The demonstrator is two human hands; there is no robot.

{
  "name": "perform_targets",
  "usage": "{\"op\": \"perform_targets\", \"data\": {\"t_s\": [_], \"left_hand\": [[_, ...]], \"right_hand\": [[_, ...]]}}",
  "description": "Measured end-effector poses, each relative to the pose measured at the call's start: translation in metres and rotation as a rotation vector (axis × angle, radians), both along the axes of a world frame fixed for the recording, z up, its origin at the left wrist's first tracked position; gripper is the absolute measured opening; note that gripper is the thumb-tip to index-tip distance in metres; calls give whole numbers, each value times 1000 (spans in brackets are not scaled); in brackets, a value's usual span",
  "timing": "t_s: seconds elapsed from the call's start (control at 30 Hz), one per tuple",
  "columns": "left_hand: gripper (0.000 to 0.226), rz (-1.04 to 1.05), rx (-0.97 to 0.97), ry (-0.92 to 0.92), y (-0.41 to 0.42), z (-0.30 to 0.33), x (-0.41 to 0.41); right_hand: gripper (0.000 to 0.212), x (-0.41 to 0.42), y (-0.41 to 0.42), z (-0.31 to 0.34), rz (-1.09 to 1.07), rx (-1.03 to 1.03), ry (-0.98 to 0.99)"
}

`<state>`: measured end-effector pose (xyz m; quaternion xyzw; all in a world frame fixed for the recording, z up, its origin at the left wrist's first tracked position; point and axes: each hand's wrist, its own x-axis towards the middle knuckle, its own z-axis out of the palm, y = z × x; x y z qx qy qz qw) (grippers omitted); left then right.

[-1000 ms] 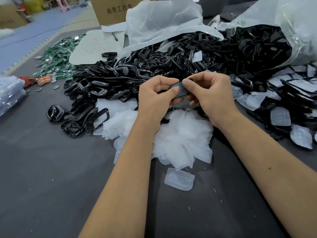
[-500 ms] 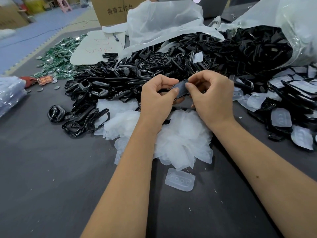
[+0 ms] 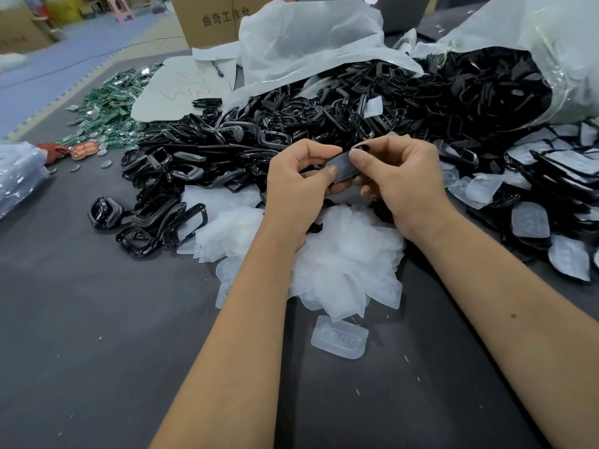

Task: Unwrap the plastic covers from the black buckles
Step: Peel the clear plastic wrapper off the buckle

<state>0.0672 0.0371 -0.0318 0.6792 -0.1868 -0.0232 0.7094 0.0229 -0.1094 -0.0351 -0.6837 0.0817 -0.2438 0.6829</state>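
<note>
Surface: dark grey table (image 3: 97, 319) spreading across the view, blue floor mats (image 3: 64, 69) lying at 10 o'clock.
Left hand (image 3: 296, 186): hovering at centre, thumb and curled fingers pinching the left end of a wrapped buckle (image 3: 342, 168).
Right hand (image 3: 405, 183): meeting the left at centre, thumb and forefinger pinching the upper right edge of the same buckle, remaining fingers curling underneath.
Task piece: sitting between both hands above the table, showing grey through its plastic cover; not telling whether the cover is lifting yet.
Bare buckles (image 3: 227, 150): piling up at 11 to 12 o'clock, trailing down toward 9 o'clock.
Covered buckles (image 3: 557, 176): lying at 3 o'clock, white film facing up.
Removed covers (image 3: 343, 260): heaping just below the hands, touching both wrists.
Single cover (image 3: 339, 341): lying flat at 6 o'clock, just apart from the heap.
Big bag (image 3: 534, 43): spilling buckles at 1 to 2 o'clock.
White sheet (image 3: 308, 37): draping over the buckle pile at 12 o'clock.
Cardboard box (image 3: 210, 17): standing behind the sheet at 11 o'clock, printed characters facing forward.
Green pieces (image 3: 107, 115): scattering at 10 o'clock.
Clear packets (image 3: 19, 176): stacking at the 9 o'clock edge.
</note>
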Motion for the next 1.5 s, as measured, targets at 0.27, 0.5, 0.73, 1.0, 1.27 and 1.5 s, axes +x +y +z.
{"op": "perform_targets", "data": {"t_s": [0.27,0.5,0.73,1.0,1.27,1.5], "left_hand": [[18,28,16,-7,1,0,-1],[18,67,14,31,1,1,-2],[18,99,-17,90,1,1,-1],[19,16,-38,74,3,2,-2],[24,-41,8,155,10,9,1],[23,-51,-139,391,16,14,7]], "right_hand": [[4,-2,0,2,51,4,-21],[15,-2,2,1,88,-38,-10],[23,-3,3,2,69,-41,12],[10,0,-1,-1,9,-132,47],[8,0,-9,-2,67,-222,44],[17,-4,-11,0,123,-457,-70]]}}
